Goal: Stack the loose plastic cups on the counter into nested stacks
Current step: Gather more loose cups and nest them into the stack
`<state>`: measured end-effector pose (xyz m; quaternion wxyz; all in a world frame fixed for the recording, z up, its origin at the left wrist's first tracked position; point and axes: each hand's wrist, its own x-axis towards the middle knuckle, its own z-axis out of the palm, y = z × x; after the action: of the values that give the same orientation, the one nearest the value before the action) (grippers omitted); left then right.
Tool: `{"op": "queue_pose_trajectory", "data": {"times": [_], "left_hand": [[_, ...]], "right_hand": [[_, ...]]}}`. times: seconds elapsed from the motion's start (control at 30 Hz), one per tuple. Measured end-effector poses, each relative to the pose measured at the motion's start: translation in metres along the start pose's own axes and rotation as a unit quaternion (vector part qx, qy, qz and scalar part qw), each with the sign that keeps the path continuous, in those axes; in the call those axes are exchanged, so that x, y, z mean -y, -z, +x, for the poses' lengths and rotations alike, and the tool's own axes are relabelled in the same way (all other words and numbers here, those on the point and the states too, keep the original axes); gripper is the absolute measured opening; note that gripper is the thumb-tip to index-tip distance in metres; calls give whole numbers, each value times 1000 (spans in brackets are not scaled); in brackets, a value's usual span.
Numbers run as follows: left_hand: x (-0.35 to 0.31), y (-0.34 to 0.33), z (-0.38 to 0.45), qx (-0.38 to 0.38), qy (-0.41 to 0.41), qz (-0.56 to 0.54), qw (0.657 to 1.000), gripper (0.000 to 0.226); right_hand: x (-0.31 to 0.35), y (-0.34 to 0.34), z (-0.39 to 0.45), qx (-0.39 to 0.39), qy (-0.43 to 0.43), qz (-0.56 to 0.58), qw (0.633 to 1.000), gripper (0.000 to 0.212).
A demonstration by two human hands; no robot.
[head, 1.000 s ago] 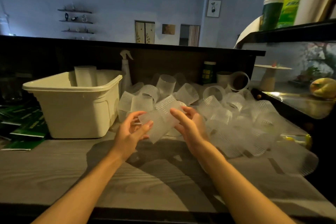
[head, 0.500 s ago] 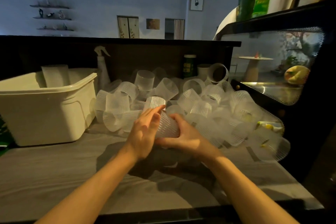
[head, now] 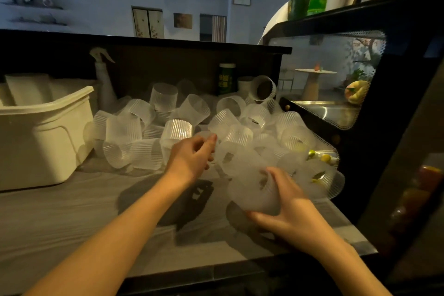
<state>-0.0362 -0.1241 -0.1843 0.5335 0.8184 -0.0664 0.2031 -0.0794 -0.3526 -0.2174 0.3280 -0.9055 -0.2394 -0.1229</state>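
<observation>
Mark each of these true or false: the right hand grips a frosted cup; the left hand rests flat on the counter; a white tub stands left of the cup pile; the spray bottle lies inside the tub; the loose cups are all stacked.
1. The right hand grips a frosted cup. True.
2. The left hand rests flat on the counter. False: it is raised at the cup pile, fingers curled.
3. A white tub stands left of the pile. True.
4. The spray bottle lies inside the tub. False: it stands upright behind it.
5. The loose cups are all stacked. False: most lie scattered.
</observation>
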Motion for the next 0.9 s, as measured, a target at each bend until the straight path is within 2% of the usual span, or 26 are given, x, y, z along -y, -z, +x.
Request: {"op": "queue_pose_trajectory", "data": {"times": [0.13, 0.2, 0.3, 0.37, 0.43, 0.5, 0.57, 0.63, 0.77, 0.9], "left_hand": [[-3, -33, -4, 45, 102, 37, 993, 60], [-6, -49, -4, 67, 121, 62, 988, 69], [-7, -64, -6, 65, 106, 125, 984, 61], [-6, -68, -7, 71, 94, 118, 986, 56], [-6, -69, -8, 74, 113, 73, 988, 50], [-3, -65, -6, 75, 169, -6, 983, 47], [2, -58, -5, 106, 219, -90, 966, 60], [5, -52, -5, 124, 230, -179, 948, 76], [-8, -50, -13, 108, 177, -330, 921, 63], [-16, -58, -22, 163, 75, -320, 930, 54]], "right_hand": [[-23, 16, -17, -19, -51, 14, 998, 86], [-35, 21, -25, -33, -65, 40, 997, 88], [-40, 22, -33, -49, -55, 69, 995, 82], [-41, 21, -33, -55, -49, 68, 995, 81], [-41, 20, -33, -52, -50, 57, 996, 81], [-43, 19, -33, -73, -54, 64, 994, 82], [-44, 20, -33, -101, -67, 82, 989, 80], [-44, 20, -34, -110, -78, 88, 987, 77], [-38, 18, -35, -94, -80, 69, 990, 74], [-37, 18, -32, -67, -96, 44, 992, 82]]}}
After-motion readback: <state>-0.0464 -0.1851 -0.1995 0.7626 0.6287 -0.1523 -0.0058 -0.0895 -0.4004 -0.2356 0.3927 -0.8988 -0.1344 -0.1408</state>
